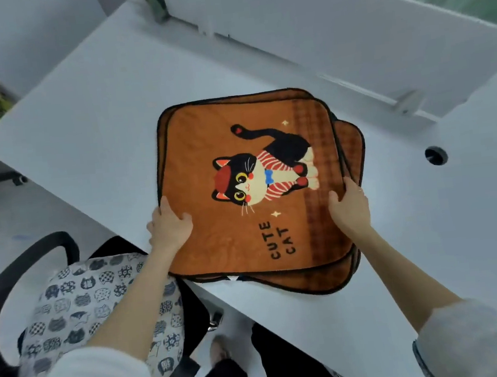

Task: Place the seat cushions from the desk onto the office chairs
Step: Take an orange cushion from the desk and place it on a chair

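Top seat cushion [241, 189], orange with a cartoon cat and the words "CUTE CAT", lying on a stack of like cushions [350, 147] on the white surface [96, 127], near its front edge. Left hand [169, 224] gripping the cushion's left edge, thumb on top of the fabric, fingers curled under the rim. Right hand [350, 205] gripping the right edge the same way, thumb on top, fingers wrapped over the side. Between the two hands, the cat print. Just beyond the right hand, corners of the lower cushions poking out from under the top one. Below and left of the left hand, an office chair [34, 263] with a cat-patterned cushion [93, 303] already on its seat. Well right of the right hand, a round cable hole [436, 155] in the surface.
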